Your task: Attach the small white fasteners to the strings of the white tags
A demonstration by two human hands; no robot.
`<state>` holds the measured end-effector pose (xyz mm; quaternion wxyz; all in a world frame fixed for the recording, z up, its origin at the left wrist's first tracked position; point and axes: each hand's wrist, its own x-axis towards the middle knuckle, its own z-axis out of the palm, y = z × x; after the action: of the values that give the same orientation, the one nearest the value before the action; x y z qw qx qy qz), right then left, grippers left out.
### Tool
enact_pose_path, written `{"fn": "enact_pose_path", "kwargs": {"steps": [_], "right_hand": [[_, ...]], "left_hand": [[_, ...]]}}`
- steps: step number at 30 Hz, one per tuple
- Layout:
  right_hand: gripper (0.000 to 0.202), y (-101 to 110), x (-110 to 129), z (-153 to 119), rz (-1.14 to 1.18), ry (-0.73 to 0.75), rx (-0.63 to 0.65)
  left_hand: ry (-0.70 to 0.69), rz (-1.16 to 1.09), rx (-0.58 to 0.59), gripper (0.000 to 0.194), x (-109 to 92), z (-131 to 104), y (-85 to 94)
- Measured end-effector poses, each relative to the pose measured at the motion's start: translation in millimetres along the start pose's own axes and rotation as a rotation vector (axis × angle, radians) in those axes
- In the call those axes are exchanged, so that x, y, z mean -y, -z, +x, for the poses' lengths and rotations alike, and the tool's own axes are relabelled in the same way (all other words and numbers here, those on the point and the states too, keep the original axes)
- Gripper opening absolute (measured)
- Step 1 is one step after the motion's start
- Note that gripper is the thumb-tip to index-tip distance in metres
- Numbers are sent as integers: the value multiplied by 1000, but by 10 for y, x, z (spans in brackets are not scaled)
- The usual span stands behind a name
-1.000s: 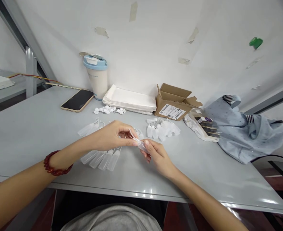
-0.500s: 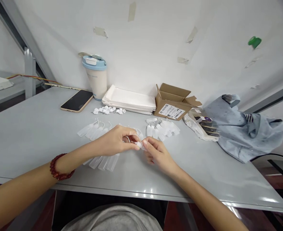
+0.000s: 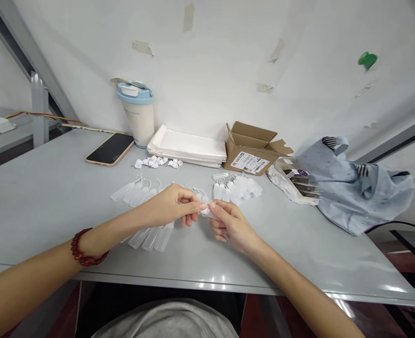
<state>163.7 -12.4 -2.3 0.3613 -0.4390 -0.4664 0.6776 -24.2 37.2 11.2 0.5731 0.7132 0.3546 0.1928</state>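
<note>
Over the middle of the table, my right hand pinches a small translucent plastic tube between thumb and fingers. My left hand is closed at the tube's white cap end, thumb and forefinger pressed together; the fingertips hide most of the cap. Behind and under my left hand lie translucent tubes with thin white loops. Nearer the front edge, several more tubes fan out, partly hidden by my wrist. Beyond my right hand is a pile of similar capped tubes.
Small white caps lie near a stack of white envelopes. A phone, a blue-lidded cup and an open cardboard box stand along the wall. Rightward are a plastic packet and light-blue cloth.
My left thumb and forefinger have closed over the white cap, which showed more before; the other left fingers have curled downward. My right hand stays on the tube. The view has shifted slightly.
</note>
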Motion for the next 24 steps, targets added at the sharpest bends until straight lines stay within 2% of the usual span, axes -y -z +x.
{"fn": "enact_pose_path", "kwargs": {"steps": [5,11,13,17,24], "right_hand": [[42,-7,-6,0,-31,-41,-26],[42,18,19,1,-7,-121,-34],[41,25,28,1,-4,-129,-26],[41,25,23,4,-17,-72,-30],[38,34,-9,4,-162,13,-45]], "left_hand": [[-21,34,32,28,-22,-25,-15],[-340,364,-140,20,-5,-62,-94],[-381,389,-159,19,6,-60,-109],[-267,285,-135,22,-6,-50,-101],[-24,156,72,35,-34,-71,-73]]}}
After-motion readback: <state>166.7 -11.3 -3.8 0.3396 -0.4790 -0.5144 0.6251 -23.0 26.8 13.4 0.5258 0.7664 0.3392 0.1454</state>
